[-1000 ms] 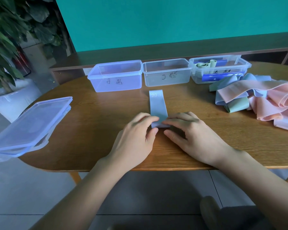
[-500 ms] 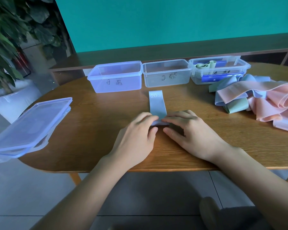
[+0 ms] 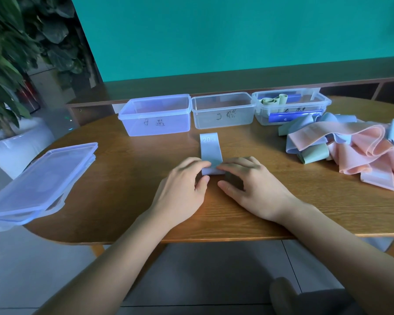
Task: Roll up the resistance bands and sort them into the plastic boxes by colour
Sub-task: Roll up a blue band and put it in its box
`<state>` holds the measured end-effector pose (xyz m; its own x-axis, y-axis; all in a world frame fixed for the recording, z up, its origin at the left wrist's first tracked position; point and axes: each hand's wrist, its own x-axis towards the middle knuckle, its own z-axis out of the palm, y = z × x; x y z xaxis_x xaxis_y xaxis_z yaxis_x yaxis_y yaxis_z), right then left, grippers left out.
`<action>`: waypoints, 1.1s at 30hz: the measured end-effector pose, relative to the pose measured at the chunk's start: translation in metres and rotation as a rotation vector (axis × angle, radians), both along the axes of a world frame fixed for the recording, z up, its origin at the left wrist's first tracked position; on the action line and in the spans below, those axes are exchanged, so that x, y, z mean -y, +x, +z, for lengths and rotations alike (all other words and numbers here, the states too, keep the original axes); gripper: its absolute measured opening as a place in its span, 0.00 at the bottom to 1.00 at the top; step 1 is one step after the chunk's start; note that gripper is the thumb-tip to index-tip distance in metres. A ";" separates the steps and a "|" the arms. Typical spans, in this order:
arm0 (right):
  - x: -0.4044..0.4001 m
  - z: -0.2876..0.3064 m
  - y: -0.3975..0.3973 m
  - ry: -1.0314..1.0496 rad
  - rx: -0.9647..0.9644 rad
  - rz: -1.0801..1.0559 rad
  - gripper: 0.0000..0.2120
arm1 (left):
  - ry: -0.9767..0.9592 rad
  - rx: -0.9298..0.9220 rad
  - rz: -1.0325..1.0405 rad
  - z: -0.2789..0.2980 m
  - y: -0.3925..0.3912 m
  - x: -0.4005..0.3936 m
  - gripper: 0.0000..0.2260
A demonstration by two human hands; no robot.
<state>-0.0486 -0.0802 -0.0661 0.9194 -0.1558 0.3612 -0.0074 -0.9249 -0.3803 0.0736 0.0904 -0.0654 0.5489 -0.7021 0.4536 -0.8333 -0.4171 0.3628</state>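
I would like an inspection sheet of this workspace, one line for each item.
Surface: wooden table, rounded edge.
Job's things: light blue band marked 20 LB, partly rolled at its near end; three plastic boxes in a row, the right box holds green and dark blue bands; pile of bands, pink, blue and green.
Clutter: stacked lids overhanging the left edge.
Grippers: left hand and right hand pinch the roll.
Cables: nothing seen.
Surroundings: potted plant, teal wall.
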 end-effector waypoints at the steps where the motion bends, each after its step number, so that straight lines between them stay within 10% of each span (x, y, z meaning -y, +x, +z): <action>1: 0.001 0.000 0.001 0.002 -0.012 -0.002 0.23 | -0.006 0.006 -0.005 0.000 0.001 0.000 0.14; 33: 0.020 0.009 0.029 -0.030 -0.109 -0.059 0.27 | 0.014 0.120 0.019 -0.001 0.022 0.018 0.14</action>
